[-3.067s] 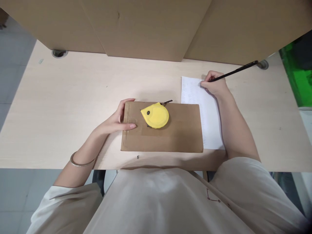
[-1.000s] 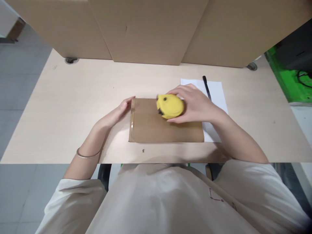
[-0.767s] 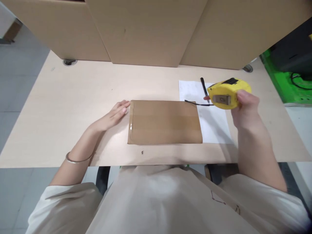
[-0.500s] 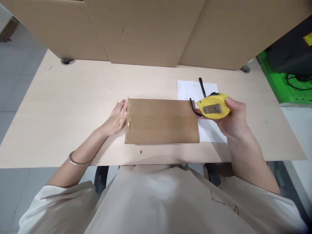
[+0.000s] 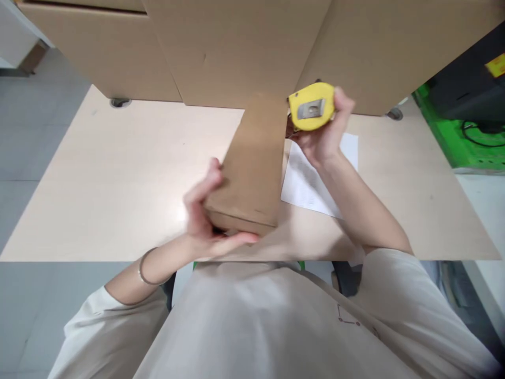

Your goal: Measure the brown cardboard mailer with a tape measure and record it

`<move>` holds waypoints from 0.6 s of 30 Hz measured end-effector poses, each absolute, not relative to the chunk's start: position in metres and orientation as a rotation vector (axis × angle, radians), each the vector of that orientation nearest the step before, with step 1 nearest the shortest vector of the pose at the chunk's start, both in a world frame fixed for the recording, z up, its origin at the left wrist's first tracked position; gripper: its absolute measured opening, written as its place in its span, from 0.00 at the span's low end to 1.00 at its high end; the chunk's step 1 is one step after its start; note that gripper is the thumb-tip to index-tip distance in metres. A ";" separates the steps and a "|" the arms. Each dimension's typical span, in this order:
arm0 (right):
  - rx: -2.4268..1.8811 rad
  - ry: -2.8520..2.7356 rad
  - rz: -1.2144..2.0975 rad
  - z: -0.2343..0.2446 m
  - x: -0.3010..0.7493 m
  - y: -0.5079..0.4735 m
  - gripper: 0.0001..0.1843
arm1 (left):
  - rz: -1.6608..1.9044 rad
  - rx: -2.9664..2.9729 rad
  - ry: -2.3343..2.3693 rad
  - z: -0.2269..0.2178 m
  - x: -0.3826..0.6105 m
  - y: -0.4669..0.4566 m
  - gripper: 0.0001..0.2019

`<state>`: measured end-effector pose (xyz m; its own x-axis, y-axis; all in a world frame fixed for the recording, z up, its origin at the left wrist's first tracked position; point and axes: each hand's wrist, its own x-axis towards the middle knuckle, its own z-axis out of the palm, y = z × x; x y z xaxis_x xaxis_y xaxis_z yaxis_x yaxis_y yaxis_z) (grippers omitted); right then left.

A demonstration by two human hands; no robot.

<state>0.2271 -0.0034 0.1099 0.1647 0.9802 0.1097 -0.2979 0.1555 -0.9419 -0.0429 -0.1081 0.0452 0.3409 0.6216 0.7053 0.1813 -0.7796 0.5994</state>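
Note:
A brown cardboard box [image 5: 254,163] is turned with its long side pointing away from me and looks raised off the table. My left hand [image 5: 205,210] grips its near left corner, the thumb along the near end and the other fingers at the left side. In my right hand [image 5: 325,131] is a yellow tape measure [image 5: 313,107], its metal clip facing up. This hand is beside the box's far right edge; its fingertips are partly hidden, so I cannot tell how firmly they touch the box. No drawn-out blade shows.
A white sheet of paper [image 5: 311,179] lies under my right forearm on the pale wooden table [image 5: 130,173]. Large cardboard boxes [image 5: 236,52] stand along the back edge. To the right is a green crate [image 5: 445,137] with black equipment and a cable.
The box has been turned from lying crosswise to pointing away from me. My left hand went from flat beside it to gripping it. My right hand moved up and left with the tape measure.

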 end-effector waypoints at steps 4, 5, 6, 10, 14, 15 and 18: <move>-1.039 -1.076 1.138 0.084 0.217 0.018 0.45 | 1.677 2.428 0.582 0.019 -0.015 -0.134 0.47; -1.068 -1.155 1.130 0.083 0.219 0.019 0.45 | 1.595 2.442 0.599 0.014 -0.013 -0.138 0.42; -1.104 -1.225 1.121 0.084 0.222 0.019 0.45 | 1.481 2.452 0.609 0.010 -0.014 -0.141 0.39; -1.191 -1.292 1.088 0.106 0.242 0.016 0.39 | 1.134 2.484 0.538 0.014 -0.029 -0.146 0.33; -1.076 -1.346 1.154 0.142 0.249 0.019 0.25 | 1.474 2.200 0.772 0.051 -0.034 -0.119 0.28; -1.039 -1.386 1.183 0.151 0.248 0.020 0.23 | 1.516 2.105 0.907 0.061 -0.032 -0.105 0.26; -1.013 -1.545 1.293 0.173 0.233 0.026 0.21 | 1.247 1.940 1.186 0.079 -0.019 -0.047 0.38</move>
<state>0.2329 0.0265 0.1730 -0.3026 0.9467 0.1103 0.0577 0.1337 -0.9893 -0.0193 -0.0471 0.0789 0.1838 0.8848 0.4282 0.3836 -0.4656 0.7975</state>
